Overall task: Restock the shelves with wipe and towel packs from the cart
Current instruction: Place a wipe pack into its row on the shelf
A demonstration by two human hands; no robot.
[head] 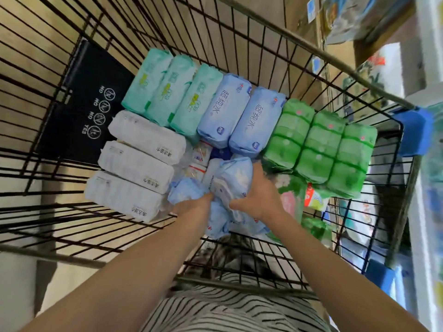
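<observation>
I look down into a black wire cart (pixel 268 47) filled with packs. My right hand (pixel 257 195) grips a light blue wipe pack (pixel 236 174) near the cart's near side. My left hand (pixel 195 207) reaches into the same heap, its fingers curled on a second light blue pack (pixel 185 190). More light blue packs (pixel 217 224) lie under both hands. Behind them stand two blue packs (pixel 237 117), three teal packs (pixel 167 89), three white towel packs (pixel 139 161) at the left and green packs (pixel 321 142) at the right.
A black sign flap (pixel 84 101) lies against the cart's left end. Shelves with boxed goods (pixel 393 68) run along the right, close to the cart's blue corner (pixel 416 133). Small red-and-white and pink packs (pixel 311 197) sit low in the cart at the right.
</observation>
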